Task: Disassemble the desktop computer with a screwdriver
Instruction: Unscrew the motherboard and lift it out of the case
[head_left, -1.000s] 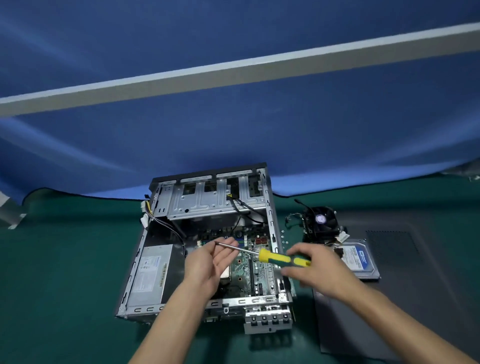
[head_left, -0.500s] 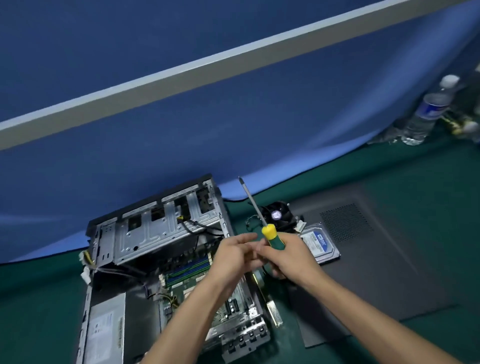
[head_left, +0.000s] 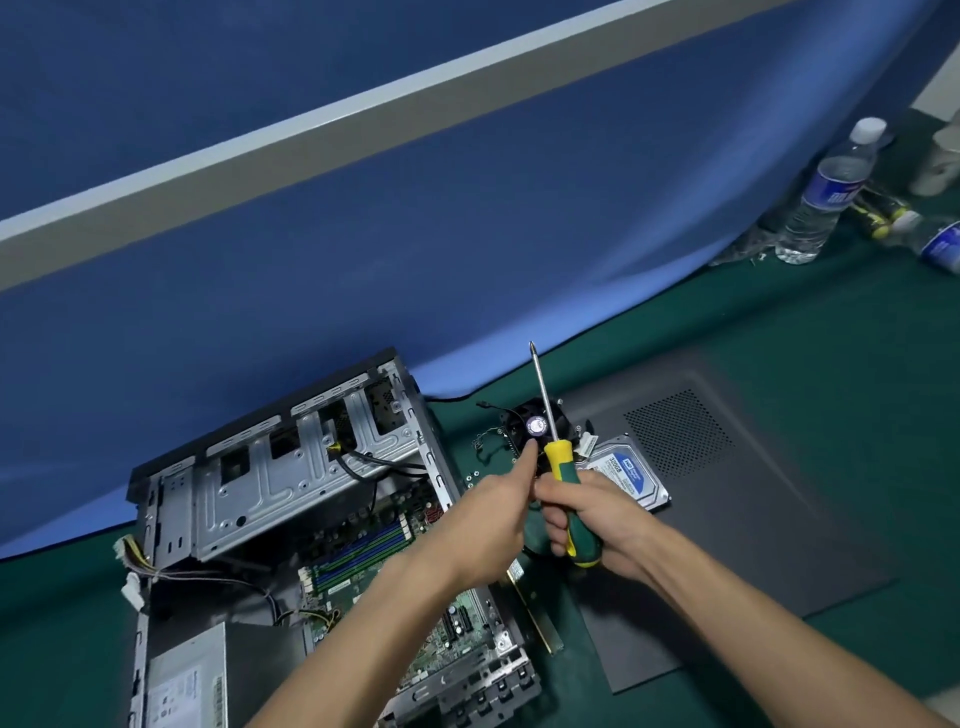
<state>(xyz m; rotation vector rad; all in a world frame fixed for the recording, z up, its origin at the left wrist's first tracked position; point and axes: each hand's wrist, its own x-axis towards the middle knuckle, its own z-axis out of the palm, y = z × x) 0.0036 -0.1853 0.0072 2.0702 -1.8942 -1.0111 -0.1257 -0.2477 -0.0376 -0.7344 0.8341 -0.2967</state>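
Observation:
The open desktop case (head_left: 171, 519) lies on its side at the lower left, showing its motherboard (head_left: 363, 556), drive cage (head_left: 291, 467) and power supply (head_left: 187, 686). My right hand (head_left: 597, 525) grips the green and yellow handle of the screwdriver (head_left: 563, 483), just right of the case. The shaft points up and away, its tip in the air. My left hand (head_left: 488, 519) reaches across the case edge, its straight fingers touching the handle near the yellow collar. Anything between those fingers is hidden.
A cooler fan (head_left: 519, 421), a hard drive (head_left: 631, 475) and the dark side panel (head_left: 753, 509) lie right of the case on the green mat. An expansion card (head_left: 537, 618) rests beside the case. Small screws (head_left: 472, 475) lie near the fan. Water bottles (head_left: 826, 192) stand far right.
Both hands moved from above the motherboard to the case's right edge. The screwdriver swung from lying across the case to pointing upward. The view turned to the right.

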